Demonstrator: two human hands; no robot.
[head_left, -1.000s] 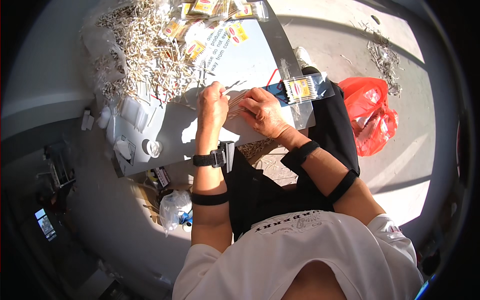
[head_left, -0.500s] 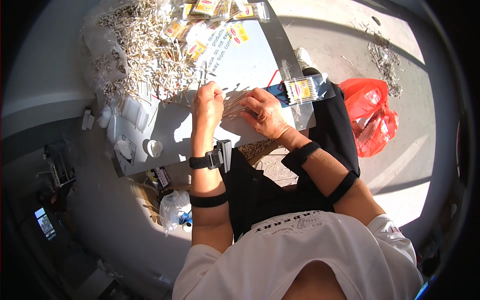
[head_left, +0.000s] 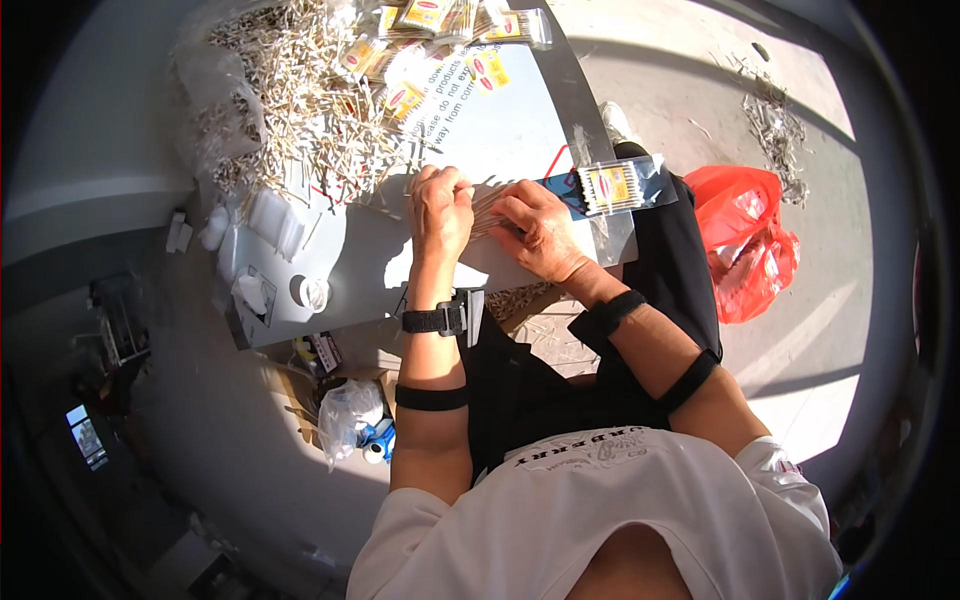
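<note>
My left hand (head_left: 440,212) and my right hand (head_left: 535,228) meet over a small bundle of thin pale sticks (head_left: 487,201) at the near edge of a grey table (head_left: 370,270). Both hands are closed around the bundle, the left at its left end, the right over its near end. A large loose heap of the same sticks (head_left: 300,100) lies on the far left of the table. A clear packet filled with sticks (head_left: 612,186) rests just right of my right hand.
Several filled packets with yellow and red labels (head_left: 430,20) lie at the table's far edge. Small white containers (head_left: 265,215) stand at its left edge. A red plastic bag (head_left: 745,240) sits on the floor to the right. Scattered sticks (head_left: 770,120) litter the floor beyond.
Both hands have come lower and closer together on the table, gathering the sticks into a tighter bundle; a second ago they were spread apart with a few sticks between them.
</note>
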